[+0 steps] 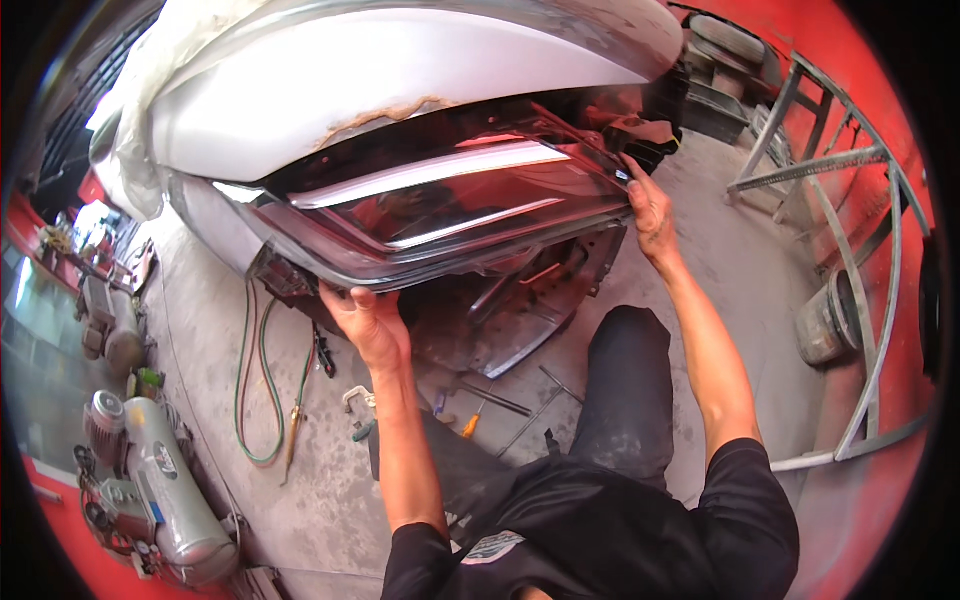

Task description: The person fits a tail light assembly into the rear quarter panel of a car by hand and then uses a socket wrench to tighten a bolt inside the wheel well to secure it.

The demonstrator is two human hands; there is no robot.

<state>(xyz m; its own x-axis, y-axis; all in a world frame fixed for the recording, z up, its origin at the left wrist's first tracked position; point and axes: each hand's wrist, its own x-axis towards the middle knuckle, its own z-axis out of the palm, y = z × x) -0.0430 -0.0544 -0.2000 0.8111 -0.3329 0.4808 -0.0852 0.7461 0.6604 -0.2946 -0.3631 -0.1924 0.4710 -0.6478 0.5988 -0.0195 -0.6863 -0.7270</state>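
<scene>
A large car headlight [470,205] with a clear, shiny lens sits at the front corner of a car body [400,65], below a pale panel with a rough brown edge. My left hand [370,325] grips the headlight's lower left edge from below, thumb up against it. Around the right end of the headlight my right hand [650,215] is closed, with the fingers partly hidden behind it. Beneath the headlight, dark inner car parts [500,315] show. Whether the headlight touches its mount cannot be made out.
On the floor below lie a gas torch [294,430] with hoses, a clamp [358,397], an orange-handled screwdriver [472,425] and a T-handle wrench [540,410]. An air compressor [175,490] stands at left. A metal frame [880,250] and a bucket [828,320] are at right.
</scene>
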